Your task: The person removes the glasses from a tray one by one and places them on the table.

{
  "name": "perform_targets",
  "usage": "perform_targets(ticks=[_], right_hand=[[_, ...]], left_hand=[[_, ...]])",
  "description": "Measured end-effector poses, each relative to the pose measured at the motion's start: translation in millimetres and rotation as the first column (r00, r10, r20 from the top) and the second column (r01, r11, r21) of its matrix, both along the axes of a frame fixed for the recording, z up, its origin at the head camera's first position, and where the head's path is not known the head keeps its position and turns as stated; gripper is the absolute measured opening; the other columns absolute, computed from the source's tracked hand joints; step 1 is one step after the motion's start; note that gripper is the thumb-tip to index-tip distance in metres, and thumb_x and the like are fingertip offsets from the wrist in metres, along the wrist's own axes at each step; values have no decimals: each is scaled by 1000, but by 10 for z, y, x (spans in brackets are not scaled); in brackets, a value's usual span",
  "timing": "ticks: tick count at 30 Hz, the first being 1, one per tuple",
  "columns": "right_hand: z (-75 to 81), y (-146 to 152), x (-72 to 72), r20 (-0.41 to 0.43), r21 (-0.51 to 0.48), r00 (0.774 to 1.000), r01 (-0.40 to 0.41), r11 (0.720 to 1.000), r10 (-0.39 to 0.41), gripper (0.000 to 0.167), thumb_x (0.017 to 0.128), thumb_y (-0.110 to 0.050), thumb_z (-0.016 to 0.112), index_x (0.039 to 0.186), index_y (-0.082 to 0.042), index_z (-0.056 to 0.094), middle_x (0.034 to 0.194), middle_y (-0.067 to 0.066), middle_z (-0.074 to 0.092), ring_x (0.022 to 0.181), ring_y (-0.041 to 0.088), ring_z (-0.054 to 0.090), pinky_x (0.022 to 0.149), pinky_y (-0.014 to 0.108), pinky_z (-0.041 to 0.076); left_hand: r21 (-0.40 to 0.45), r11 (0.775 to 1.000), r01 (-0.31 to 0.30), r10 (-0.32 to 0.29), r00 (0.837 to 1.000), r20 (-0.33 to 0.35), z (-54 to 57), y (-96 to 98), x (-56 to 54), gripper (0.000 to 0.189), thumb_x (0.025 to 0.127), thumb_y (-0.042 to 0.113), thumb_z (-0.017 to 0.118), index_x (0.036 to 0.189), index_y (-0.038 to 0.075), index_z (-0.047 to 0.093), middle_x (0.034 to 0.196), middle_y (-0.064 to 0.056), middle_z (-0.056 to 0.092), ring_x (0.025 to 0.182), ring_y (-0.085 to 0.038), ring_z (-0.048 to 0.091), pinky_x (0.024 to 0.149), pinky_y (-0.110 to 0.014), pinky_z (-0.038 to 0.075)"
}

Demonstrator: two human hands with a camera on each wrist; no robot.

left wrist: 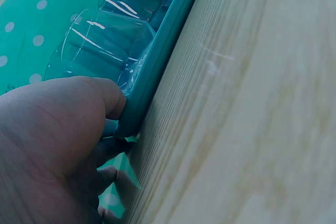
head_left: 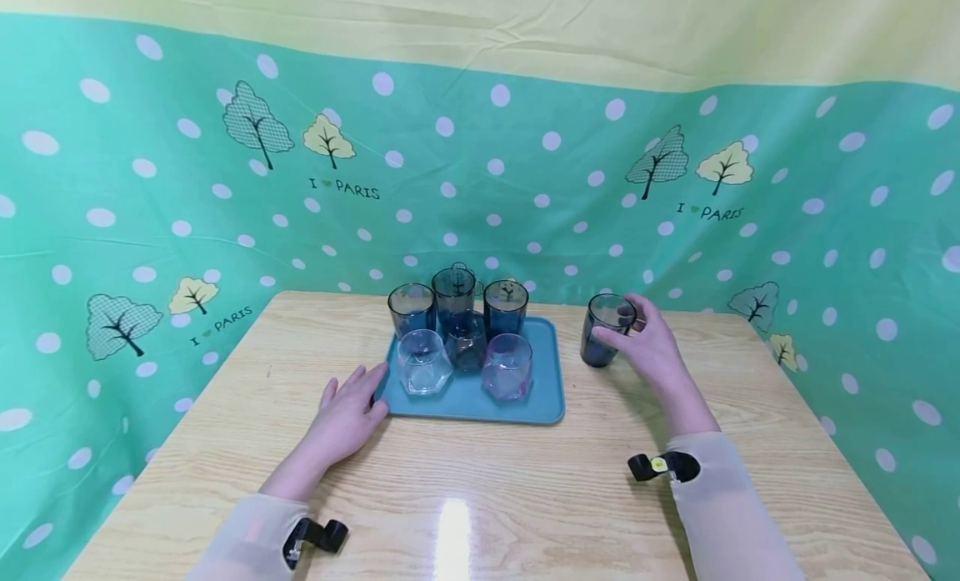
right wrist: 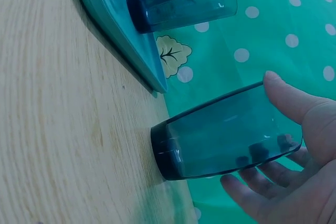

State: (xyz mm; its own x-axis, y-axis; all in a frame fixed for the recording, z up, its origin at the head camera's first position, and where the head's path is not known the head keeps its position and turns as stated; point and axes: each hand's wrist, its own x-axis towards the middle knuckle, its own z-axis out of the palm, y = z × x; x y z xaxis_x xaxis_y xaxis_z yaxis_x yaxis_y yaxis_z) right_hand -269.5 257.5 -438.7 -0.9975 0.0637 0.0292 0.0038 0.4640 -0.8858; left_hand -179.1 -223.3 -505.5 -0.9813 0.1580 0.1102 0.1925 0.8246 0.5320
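Wooden table (head_left: 540,498) shown, blue tray (head_left: 550,373) set on it. Tray's left edge is touched by the left hand (head_left: 347,423), fingers loosely spread; only light steadying is advised. Near its rim, 1 dark tumbler (right wrist: 220,135), right of the tray and apart from it, is pinched by the right hand (head_left: 651,343), thumb opposite fingers; base contact can't be told. Best held upright, smooth sides gripped evenly, any knock avoided against 4 other dark tumblers (head_left: 412,316) and 2 shorter faceted glasses (head_left: 425,371) crowded on the tray
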Motion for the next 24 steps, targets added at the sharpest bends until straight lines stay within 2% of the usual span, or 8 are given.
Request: perform_targets(ticks=[5,10,18,24], right_hand=[[49,-9,16,-15,-37,1000,-8,999,7,117,94,-46,90,180,-25,13,181,17,24,161,48,31,125,65,35],[103,-32,31,-80,-38,997,18,999,-21,114,94,-45,89,179,-26,16,180,16,27,162,44,31,129,59,32],[217,-88,117,-163,-32,985,53,998,-58,109,94,-47,89,178,-30,22,181,8,28,166,40,23,132,60,24],[347,-157,203,-233,-42,971,37,998,-46,101,96,-41,88,176,-27,28,179,8,33,167,34,23,133,54,23]], left_hand=[[2,1000,0,0,1000,-1,14,-7,6,64,109,15,58,168,-3,40,170,-24,44,162,-51,28,126,-76,2],[6,1000,-1,1,1000,-5,21,-18,9,64,109,15,57,168,-3,40,170,-24,44,162,-51,27,127,-76,2],[-1,1000,-3,3,1000,-7,12,-16,18,64,109,16,58,168,-2,40,170,-23,44,162,-50,28,126,-76,2],[0,1000,-4,4,1000,-1,6,4,22,64,109,16,58,168,-2,40,170,-23,44,162,-50,28,126,-76,2]])
